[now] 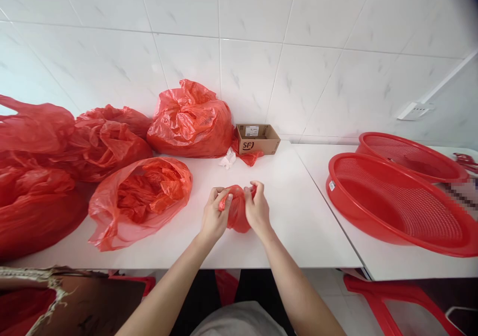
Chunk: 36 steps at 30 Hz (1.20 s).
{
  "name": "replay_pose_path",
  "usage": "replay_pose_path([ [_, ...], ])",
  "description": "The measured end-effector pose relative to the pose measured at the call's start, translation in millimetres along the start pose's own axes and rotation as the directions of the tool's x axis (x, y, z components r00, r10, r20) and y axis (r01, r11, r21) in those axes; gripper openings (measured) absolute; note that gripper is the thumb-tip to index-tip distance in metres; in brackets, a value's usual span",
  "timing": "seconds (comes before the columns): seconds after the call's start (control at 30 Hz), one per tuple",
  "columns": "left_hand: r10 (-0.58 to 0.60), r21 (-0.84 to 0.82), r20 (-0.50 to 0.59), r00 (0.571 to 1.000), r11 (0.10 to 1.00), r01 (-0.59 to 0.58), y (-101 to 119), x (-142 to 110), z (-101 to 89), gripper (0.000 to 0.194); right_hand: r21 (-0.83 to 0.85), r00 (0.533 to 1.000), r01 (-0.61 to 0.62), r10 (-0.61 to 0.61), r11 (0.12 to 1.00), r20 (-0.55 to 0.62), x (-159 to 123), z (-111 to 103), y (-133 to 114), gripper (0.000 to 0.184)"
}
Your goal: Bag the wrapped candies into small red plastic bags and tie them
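A small red plastic bag (pixel 238 211) is held between my two hands over the white table (pixel 291 216). My left hand (pixel 216 210) pinches the bag on its left side, a bit of red plastic poking out by the thumb. On the other side my right hand (pixel 257 207) has its fingers closed on the bag's right part. What the bag contains, if anything, cannot be made out. To the left lies a larger open red bag (pixel 108 221) with crumpled red plastic bags (pixel 153 189) inside.
Large stuffed red bags (pixel 190 122) line the wall and the left end. A small cardboard box (pixel 276 146) stands at the back near a crumpled white tissue (pixel 227 159). Red mesh baskets (pixel 373 211) occupy the right table. A torn carton (pixel 97 301) is below left, a red stool (pixel 388 291) below right.
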<state>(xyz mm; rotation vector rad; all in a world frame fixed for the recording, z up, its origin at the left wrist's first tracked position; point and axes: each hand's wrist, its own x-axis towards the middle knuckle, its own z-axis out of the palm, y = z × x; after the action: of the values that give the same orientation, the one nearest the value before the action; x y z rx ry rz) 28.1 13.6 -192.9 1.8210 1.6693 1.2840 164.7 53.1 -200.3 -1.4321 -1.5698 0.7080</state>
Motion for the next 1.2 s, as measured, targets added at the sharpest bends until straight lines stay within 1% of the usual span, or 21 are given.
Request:
replay_pose_path([
  [0.07,-0.025,0.086,0.002,1.000,0.996,0.025,-8.6,-4.9,8.6,0.045,-0.077,0.999,0.024,-0.020,0.997,0.048,-8.8,9.6,8.5,0.033],
  [0.13,-0.041,0.174,0.030,0.999,0.984,0.035,-16.2,-8.9,10.8,0.043,-0.138,0.994,0.089,-0.078,0.986,0.081,-8.8,11.4,16.6,0.031],
  [0.23,-0.051,0.283,0.100,0.994,0.959,0.020,-24.1,-11.7,7.6,0.040,-0.188,0.981,0.188,-0.177,0.964,0.077,1.7,4.5,24.7,0.029],
  [0.3,-0.059,0.340,0.143,0.988,0.941,0.007,-26.7,-12.2,4.9,0.039,-0.205,0.977,0.213,-0.201,0.955,0.075,10.2,-1.0,28.0,0.029],
  [0.43,-0.102,0.442,0.175,0.979,0.897,0.014,-28.3,-10.8,4.5,0.041,-0.221,0.980,0.191,-0.173,0.956,0.097,20.5,-3.5,35.0,0.028],
  [0.6,-0.173,0.536,0.144,0.974,0.841,0.070,-28.7,-3.1,12.9,0.043,-0.246,0.985,0.128,-0.095,0.961,0.141,21.6,4.8,45.6,0.026],
  [0.77,-0.225,0.546,0.155,0.962,0.831,0.107,-27.8,1.1,16.8,0.041,-0.259,0.986,0.091,-0.050,0.962,0.158,21.1,8.4,48.9,0.024],
  [0.97,-0.260,0.520,0.160,0.952,0.842,0.142,-29.8,0.6,18.2,0.039,-0.252,0.985,0.062,-0.018,0.966,0.173,21.8,8.9,47.9,0.022],
  [1.1,-0.273,0.477,0.138,0.952,0.861,0.178,-32.3,-0.1,23.1,0.038,-0.214,0.988,0.044,-0.010,0.976,0.156,20.3,11.4,48.2,0.019],
  [1.2,-0.265,0.397,0.135,0.955,0.897,0.193,-34.0,-0.4,22.0,0.040,-0.149,0.992,0.016,0.003,0.989,0.127,21.0,11.1,49.8,0.018],
])
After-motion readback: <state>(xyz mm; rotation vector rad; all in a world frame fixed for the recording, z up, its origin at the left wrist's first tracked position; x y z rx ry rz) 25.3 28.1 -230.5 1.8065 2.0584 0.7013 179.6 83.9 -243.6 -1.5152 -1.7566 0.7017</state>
